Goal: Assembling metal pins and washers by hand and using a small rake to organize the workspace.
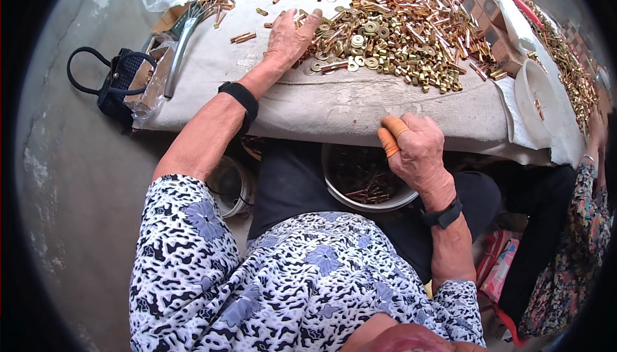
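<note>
Resting left hand (288, 41) beside slim gold-toned metal bolts (243, 37): fingers parted, grip unclear.
Right hand (419, 149) curled, contents hidden. Bolts likely light, stiff, slick; pinch mid-shank.

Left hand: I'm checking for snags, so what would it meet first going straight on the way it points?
Probably the heap of brass-coloured metal pieces, just beyond the left hand; depth is unclear, so they may already touch.

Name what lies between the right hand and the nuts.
In the head view, only bare pale cloth separates the right hand from the nuts.
</note>
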The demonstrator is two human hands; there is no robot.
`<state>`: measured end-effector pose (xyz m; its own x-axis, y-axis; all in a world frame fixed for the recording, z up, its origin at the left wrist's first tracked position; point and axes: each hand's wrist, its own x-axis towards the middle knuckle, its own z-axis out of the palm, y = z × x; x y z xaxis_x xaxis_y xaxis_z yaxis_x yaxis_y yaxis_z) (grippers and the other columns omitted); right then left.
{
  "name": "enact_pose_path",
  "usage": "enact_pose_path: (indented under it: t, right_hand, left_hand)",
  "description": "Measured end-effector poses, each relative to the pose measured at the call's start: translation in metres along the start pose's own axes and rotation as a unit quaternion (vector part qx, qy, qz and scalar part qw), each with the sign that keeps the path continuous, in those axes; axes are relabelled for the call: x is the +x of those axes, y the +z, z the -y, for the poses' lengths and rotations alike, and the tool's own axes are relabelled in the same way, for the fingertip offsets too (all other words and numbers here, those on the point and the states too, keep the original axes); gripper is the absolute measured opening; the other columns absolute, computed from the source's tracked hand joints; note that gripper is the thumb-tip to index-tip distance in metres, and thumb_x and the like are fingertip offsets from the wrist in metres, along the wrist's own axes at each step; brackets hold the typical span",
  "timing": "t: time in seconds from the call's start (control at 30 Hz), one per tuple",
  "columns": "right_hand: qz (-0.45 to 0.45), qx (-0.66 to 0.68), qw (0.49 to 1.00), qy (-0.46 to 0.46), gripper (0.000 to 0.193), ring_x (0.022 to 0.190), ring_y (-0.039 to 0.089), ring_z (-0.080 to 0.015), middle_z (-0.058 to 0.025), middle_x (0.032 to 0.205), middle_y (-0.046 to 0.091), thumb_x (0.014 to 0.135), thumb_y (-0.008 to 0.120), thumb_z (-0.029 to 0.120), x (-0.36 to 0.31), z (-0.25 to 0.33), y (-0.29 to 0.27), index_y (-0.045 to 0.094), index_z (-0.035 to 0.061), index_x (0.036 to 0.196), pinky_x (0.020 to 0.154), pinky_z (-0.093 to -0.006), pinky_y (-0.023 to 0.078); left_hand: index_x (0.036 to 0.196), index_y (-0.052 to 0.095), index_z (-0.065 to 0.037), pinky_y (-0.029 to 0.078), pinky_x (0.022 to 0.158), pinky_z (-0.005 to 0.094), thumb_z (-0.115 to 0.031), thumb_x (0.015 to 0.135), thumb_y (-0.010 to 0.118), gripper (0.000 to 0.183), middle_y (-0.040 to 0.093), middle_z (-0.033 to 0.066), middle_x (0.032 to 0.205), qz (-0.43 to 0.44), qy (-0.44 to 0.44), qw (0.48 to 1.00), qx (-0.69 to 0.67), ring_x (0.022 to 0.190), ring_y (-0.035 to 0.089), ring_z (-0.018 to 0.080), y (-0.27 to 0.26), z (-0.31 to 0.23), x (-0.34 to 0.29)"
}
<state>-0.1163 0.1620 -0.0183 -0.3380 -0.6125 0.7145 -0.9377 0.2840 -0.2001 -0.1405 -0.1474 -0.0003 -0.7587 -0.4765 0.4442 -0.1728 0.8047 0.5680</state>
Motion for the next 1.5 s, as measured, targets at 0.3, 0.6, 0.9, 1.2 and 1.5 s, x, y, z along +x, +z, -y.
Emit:
enact_pose_path:
  t: [0.3,0.6,0.9,1.2,1.5]
  right_hand:
    - [0.029,0.005,1.0,0.002,0.013,0.059,0.053,-0.024,-0.0049,0.062,0.049,0.074,0.07,0.013,0.002,0.0,-0.003,0.061,0.0068,0.08,0.055,-0.0355,0.037]
    - [0.028,0.005,1.0,0.009,0.013,0.059,0.053,-0.0247,-0.0057,0.063,0.049,0.073,0.07,0.011,0.005,0.005,-0.002,0.063,0.0066,0.084,0.054,-0.0351,0.038]
    - [0.193,-0.01,0.969,-0.153,0.035,0.092,0.054,-0.0258,-0.0093,0.097,0.055,0.073,0.069,0.018,0.087,0.043,0.005,0.059,0.008,0.105,0.075,-0.0374,0.041]
    - [0.223,-0.079,0.935,-0.263,0.041,0.12,0.045,-0.0287,-0.012,0.118,0.053,0.083,0.061,0.034,0.163,0.04,0.117,0.053,0.0117,0.117,0.092,-0.0482,0.035]
    - [0.272,-0.068,0.936,-0.211,0.033,0.1,0.052,-0.0249,-0.0083,0.095,0.055,0.09,0.05,0.039,0.176,0.01,0.142,0.055,0.0077,0.095,0.079,-0.0448,0.04]
  left_hand:
    - [0.131,0.042,0.004,0.028,0.107,0.0405,-0.065,0.089,0.034,0.081,0.045,0.0216,0.129,0.176,0.048,0.956,-0.229,0.123,0.04,0.029,-0.011,-0.058,0.018]
    - [0.123,0.051,0.006,0.042,0.094,0.0411,-0.056,0.082,0.05,0.074,0.056,0.028,0.116,0.178,-0.038,0.983,0.041,0.109,0.054,0.0348,-0.075,0.017,0.033]
    - [0.125,0.048,0.003,0.043,0.095,0.0384,-0.029,0.07,0.067,0.066,0.057,0.0293,0.112,0.2,-0.002,0.939,0.281,0.106,0.056,0.0361,-0.117,0.091,0.019]
    - [0.104,0.054,0.007,0.053,0.051,0.0343,-0.023,0.071,0.073,0.048,0.064,0.02,0.083,0.194,-0.107,0.972,0.083,0.062,0.064,0.0251,-0.097,0.083,0.041]
    - [0.13,0.044,0.0,0.049,0.044,0.0295,-0.05,0.083,0.059,0.07,0.062,0.0136,0.086,0.257,-0.144,0.955,0.0,0.056,0.056,0.0174,-0.059,0.06,0.07]
